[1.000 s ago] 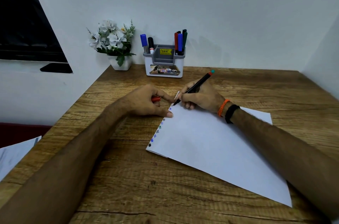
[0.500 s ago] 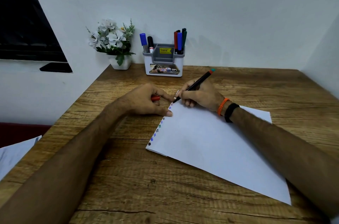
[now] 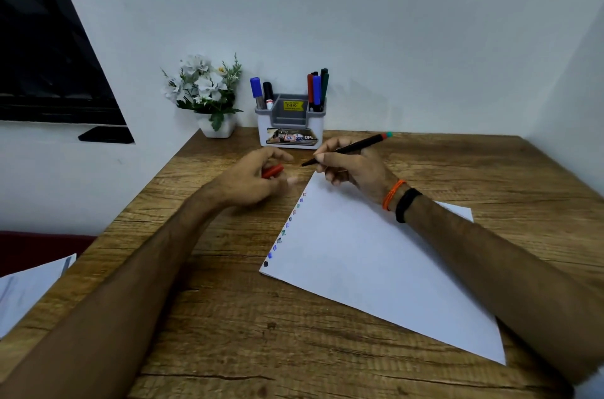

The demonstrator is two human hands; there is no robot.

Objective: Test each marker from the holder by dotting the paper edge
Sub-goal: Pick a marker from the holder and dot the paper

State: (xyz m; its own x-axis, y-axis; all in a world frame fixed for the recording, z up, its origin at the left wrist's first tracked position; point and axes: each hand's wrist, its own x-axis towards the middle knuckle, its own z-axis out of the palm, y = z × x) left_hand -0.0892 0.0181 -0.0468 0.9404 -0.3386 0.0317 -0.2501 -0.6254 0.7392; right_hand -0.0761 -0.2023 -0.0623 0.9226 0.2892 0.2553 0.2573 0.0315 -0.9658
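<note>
Right hand: the right hand (image 3: 354, 166) pinches a slim black marker (image 3: 346, 149) between thumb and fingers, writing style, tip pointing left and hanging just off the top corner of the paper (image 3: 376, 261), not touching it.
Left hand: the left hand (image 3: 251, 179) curls loosely around a red cap (image 3: 272, 171), raised off the table (image 3: 228, 333) just left of the sheet; it is blurred, so the exact finger hold is hard to read.
Step in hand: by my read, the dot is made and the cap goes back on; tip and cap sit near each other, a short gap between.
Dots: a row of coloured dots (image 3: 287, 228) runs up the left edge of the paper, from a dark one at the near corner toward the top.
Holder: the holder (image 3: 290, 124) stands at the back against the wall, beside a small flower pot (image 3: 217, 129); markers (image 3: 316, 90) stick up from both of its end compartments.
Doing it well: line the cap's mouth up with the tip, keep the marker level, push straight until it seats, no twisting against the nib.
Watch for: an uncapped tip brushing skin or the sheet would leave a stray mark.
Room left: only a little bare edge remains above the top dot.
</note>
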